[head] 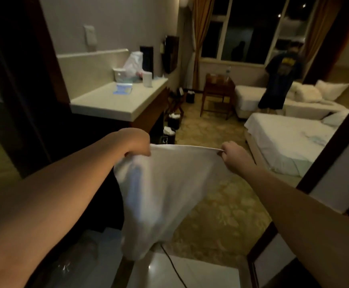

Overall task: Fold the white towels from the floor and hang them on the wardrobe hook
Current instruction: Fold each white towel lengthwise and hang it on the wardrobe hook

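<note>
Hands: left (137, 145), right (233, 154) outstretched, gripping towel (169, 188) corners.

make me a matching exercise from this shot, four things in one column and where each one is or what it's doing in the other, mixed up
Things:
1. white towel
2. left hand
3. tissue box
4. wooden chair

Places or states:
A. stands by the window, beside the far bed
B. hangs stretched between both hands
C. sits on the pale countertop
D. grips a bunched towel corner

Pairs: 1-B, 2-D, 3-C, 4-A
</note>
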`<action>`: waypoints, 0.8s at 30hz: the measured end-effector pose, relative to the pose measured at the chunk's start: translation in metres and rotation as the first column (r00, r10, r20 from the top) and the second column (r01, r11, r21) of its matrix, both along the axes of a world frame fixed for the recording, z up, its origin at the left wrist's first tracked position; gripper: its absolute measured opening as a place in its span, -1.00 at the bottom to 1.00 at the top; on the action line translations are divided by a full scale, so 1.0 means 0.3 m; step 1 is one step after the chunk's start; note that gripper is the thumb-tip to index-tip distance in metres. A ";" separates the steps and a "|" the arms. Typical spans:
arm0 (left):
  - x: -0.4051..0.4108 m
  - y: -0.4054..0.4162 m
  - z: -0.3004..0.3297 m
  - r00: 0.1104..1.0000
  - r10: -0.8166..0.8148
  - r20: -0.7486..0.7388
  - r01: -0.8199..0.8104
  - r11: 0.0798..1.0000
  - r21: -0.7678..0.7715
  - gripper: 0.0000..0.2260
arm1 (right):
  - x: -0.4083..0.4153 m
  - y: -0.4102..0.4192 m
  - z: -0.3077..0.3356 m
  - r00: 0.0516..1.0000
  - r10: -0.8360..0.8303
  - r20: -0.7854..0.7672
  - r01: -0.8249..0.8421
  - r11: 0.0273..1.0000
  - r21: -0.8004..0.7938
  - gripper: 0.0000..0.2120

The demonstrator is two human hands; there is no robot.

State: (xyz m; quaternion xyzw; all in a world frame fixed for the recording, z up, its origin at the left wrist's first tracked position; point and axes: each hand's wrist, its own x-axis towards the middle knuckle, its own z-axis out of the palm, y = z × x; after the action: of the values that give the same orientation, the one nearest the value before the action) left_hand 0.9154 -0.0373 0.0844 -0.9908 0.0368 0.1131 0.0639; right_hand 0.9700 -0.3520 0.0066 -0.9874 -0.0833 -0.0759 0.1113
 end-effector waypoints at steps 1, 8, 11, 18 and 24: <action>-0.070 0.007 0.030 0.999 0.039 -0.011 -0.039 0.999 -0.016 -0.76 | -0.052 0.003 0.022 1.000 0.002 0.007 -0.002 0.998 0.055 -0.91; -0.635 -0.011 0.075 0.982 0.153 0.113 -0.160 0.986 0.056 -0.86 | -0.471 -0.013 0.064 0.980 0.067 0.186 -0.108 0.970 0.219 -0.87; -0.864 -0.008 0.066 0.936 0.127 0.329 -0.135 0.991 0.002 -0.82 | -0.623 -0.030 0.108 0.980 0.048 0.194 -0.096 0.964 0.248 -0.81; -1.387 0.100 0.121 0.857 0.344 0.383 -0.269 0.934 -0.237 -0.55 | -0.961 0.011 0.281 0.954 0.177 0.244 -0.236 0.942 0.240 -0.74; -1.872 0.188 0.120 0.834 0.533 0.144 -0.460 0.815 -0.352 -0.64 | -1.344 0.099 0.293 0.940 0.260 0.219 -0.320 0.896 0.308 -0.74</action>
State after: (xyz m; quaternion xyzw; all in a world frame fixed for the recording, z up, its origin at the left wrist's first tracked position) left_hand 0.3539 0.0192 0.1204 -0.9695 -0.2156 0.0004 -0.1169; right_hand 0.5668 -0.3225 0.0944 -0.9193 -0.2250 -0.1567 0.2822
